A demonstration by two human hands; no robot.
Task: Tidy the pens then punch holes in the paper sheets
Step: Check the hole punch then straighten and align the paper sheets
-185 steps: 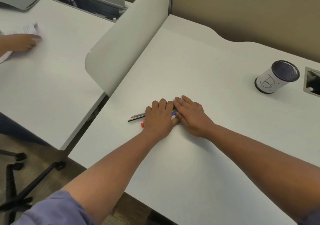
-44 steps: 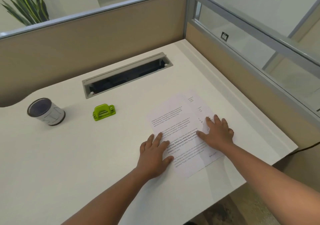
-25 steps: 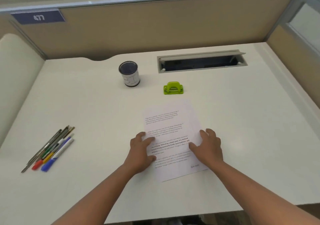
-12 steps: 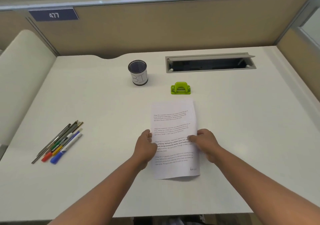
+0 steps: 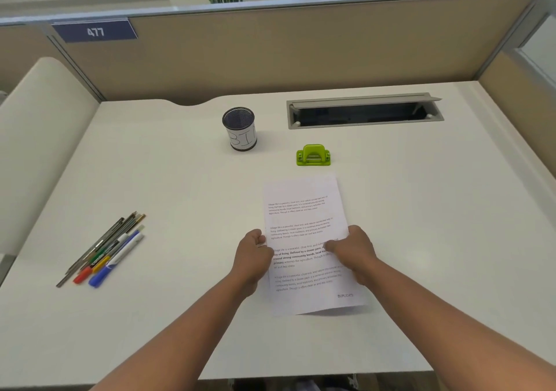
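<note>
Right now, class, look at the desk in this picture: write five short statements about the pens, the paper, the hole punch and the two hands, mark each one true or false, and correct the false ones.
1. Both hands, left hand and right hand, grip the paper sheets at their side edges. True.
2. The pens stand inside the mesh pen cup. False: they lie in a bundle on the desk, far left of the sheets.
3. The green hole punch sits beyond the sheets' far edge, apart from them. True.
4. The pen cup is tipped on its side. False: it stands upright.
5. The hole punch is in the right hand. False: no hand touches it.
</note>
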